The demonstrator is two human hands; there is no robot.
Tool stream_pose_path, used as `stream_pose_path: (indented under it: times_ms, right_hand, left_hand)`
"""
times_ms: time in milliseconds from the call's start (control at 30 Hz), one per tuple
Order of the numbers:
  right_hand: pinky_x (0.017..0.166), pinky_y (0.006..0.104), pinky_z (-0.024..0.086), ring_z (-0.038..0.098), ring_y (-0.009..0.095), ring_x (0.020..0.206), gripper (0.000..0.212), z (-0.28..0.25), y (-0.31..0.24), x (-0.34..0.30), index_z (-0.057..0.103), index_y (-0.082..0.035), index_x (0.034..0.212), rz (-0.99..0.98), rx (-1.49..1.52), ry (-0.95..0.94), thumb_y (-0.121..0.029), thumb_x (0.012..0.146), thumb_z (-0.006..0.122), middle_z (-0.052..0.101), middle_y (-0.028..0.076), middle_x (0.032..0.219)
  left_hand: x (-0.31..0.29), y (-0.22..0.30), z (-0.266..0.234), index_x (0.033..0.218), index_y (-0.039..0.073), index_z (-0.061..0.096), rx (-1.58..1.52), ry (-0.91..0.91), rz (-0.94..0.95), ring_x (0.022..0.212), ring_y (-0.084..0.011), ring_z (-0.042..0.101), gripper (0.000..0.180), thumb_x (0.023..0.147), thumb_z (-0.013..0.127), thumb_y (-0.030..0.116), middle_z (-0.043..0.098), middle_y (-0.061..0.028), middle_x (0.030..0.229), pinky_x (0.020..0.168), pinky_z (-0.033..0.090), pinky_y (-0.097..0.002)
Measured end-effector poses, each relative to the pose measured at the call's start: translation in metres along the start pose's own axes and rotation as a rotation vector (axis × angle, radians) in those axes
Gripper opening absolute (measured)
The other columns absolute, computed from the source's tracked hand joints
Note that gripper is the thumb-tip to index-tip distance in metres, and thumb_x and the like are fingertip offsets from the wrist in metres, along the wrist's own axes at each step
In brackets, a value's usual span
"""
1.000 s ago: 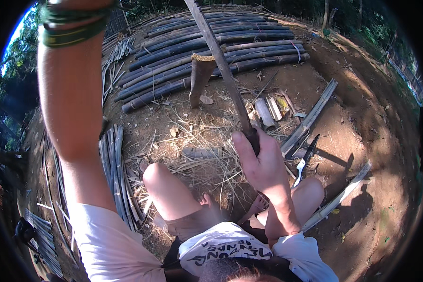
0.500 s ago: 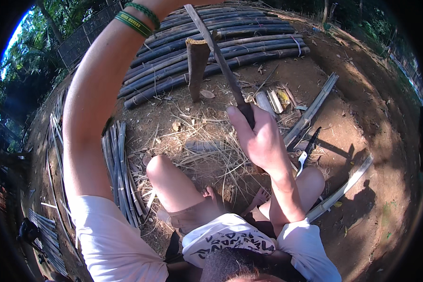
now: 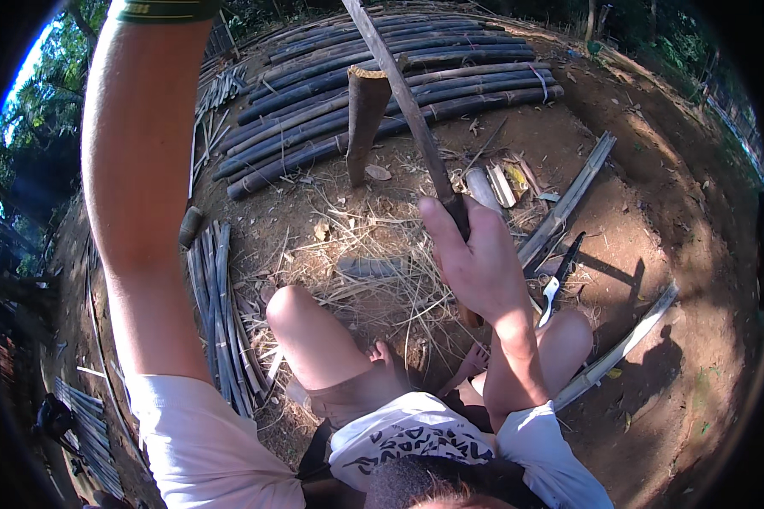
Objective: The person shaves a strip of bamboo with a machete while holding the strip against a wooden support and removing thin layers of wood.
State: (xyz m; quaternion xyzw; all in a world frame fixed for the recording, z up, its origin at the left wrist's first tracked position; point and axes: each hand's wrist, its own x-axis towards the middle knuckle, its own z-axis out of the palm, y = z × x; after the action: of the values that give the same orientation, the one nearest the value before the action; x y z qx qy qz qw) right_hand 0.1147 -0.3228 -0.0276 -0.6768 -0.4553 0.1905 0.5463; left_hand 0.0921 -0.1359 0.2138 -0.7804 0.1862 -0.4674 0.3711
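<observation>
My right hand [image 3: 481, 259] is closed round the dark handle of a machete [image 3: 412, 110]. Its long blade slants up and left, past the top edge of the picture. The brown butt of the handle shows below my fist. My left arm [image 3: 144, 178] stretches up along the left side, a green band at its wrist; the hand itself lies beyond the top edge. Just left of the blade, an upright piece of split bamboo [image 3: 366, 127] with a pale cut top stands in front of stacked poles.
Dark bamboo poles [image 3: 314, 157] lie stacked ahead. Pale shavings [image 3: 356, 220] cover the soil between my knees and the stack. Split strips [image 3: 216, 305] lie at my left. A white-handled tool with a dark blade [image 3: 551, 294] is beside my right knee, near long split bamboo lengths [image 3: 569, 199].
My left arm has reached further up and left, taking the hand out of the picture. My right hand with the machete has shifted slightly right and down.
</observation>
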Motion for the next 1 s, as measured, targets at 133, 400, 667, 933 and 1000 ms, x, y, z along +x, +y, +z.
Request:
stream_pose_path:
  times_ms: [133, 400, 667, 933, 1000]
  right_hand:
    - [0.052, 0.0351, 0.039, 0.049, 0.015, 0.053, 0.04, 0.008, 0.009, -0.006, 0.06, 0.002, 0.083, -0.157, 0.015, 0.101, -0.033, 0.102, 0.061, 0.052, 0.006, 0.056]
    - [0.049, 0.0316, 0.037, 0.047, 0.01, 0.05, 0.039, 0.026, 0.006, 0.021, 0.061, 0.0, 0.084, -0.145, 0.161, 0.078, -0.034, 0.104, 0.057, 0.051, 0.0, 0.055]
    - [0.051, 0.0309, 0.037, 0.048, 0.011, 0.054, 0.04, 0.037, -0.018, 0.042, 0.062, 0.0, 0.092, -0.12, 0.193, -0.023, -0.038, 0.103, 0.056, 0.051, -0.001, 0.059]
    - [0.057, 0.0362, 0.043, 0.053, 0.017, 0.056, 0.037, 0.031, -0.017, 0.022, 0.063, 0.001, 0.094, -0.092, 0.097, -0.025, -0.035, 0.102, 0.059, 0.056, 0.005, 0.062]
    - [0.057, 0.0369, 0.044, 0.054, 0.017, 0.056, 0.038, 0.018, -0.02, 0.017, 0.063, 0.003, 0.093, -0.094, -0.013, 0.016, -0.034, 0.102, 0.059, 0.057, 0.007, 0.061]
  left_hand:
    - [-0.053, 0.012, 0.058, 0.151, 0.01, 0.045, -0.165, -0.308, -0.176, 0.148, -0.0265, 0.037, 0.053, 0.11, 0.03, 0.04, 0.046, -0.0137, 0.155, 0.123, 0.027, -0.0444]
    - [-0.024, 0.003, -0.039, 0.153, 0.008, 0.044, -0.349, -0.063, -0.533, 0.153, -0.0354, 0.024, 0.064, 0.107, 0.037, 0.052, 0.04, -0.0174, 0.159, 0.122, 0.021, -0.05]
    - [-0.026, -0.035, -0.053, 0.153, 0.009, 0.043, -0.006, 0.012, -0.309, 0.153, -0.0323, 0.023, 0.066, 0.107, 0.032, 0.054, 0.04, -0.0145, 0.159, 0.124, 0.02, -0.0469]
    - [-0.064, -0.017, 0.047, 0.158, 0.012, 0.032, -0.129, -0.496, -0.27, 0.155, -0.0292, 0.018, 0.067, 0.108, 0.025, 0.055, 0.033, -0.0119, 0.163, 0.125, 0.014, -0.0508]
    - [-0.058, -0.017, 0.062, 0.16, 0.013, 0.029, -0.225, -0.604, -0.347, 0.155, -0.0284, 0.017, 0.067, 0.108, 0.023, 0.055, 0.031, -0.0113, 0.164, 0.126, 0.013, -0.0518]
